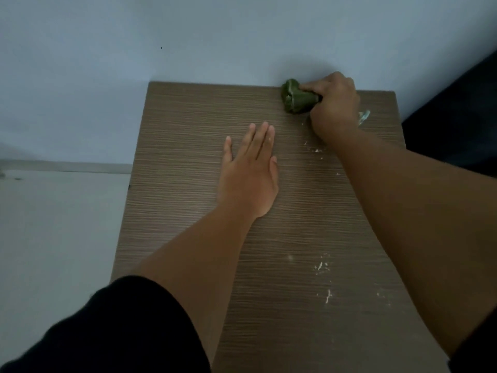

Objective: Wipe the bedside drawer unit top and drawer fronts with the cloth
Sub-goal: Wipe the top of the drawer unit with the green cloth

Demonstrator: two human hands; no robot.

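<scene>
The brown wood-grain top of the bedside drawer unit [188, 130] fills the middle of the view, seen from above. My right hand [334, 109] is shut on a bunched green cloth [294, 99], pressed on the top at its far edge by the wall. My left hand [250, 170] lies flat on the middle of the top, palm down, fingers together, holding nothing. White specks and smears [322, 267] dot the right part of the top. The drawer fronts are hidden from this angle.
A pale blue wall [188, 36] stands right behind the unit. Light floor [53, 224] lies to the left. Something dark [457, 103] stands against the unit's right side. A small whitish scrap [363, 116] lies beside my right hand.
</scene>
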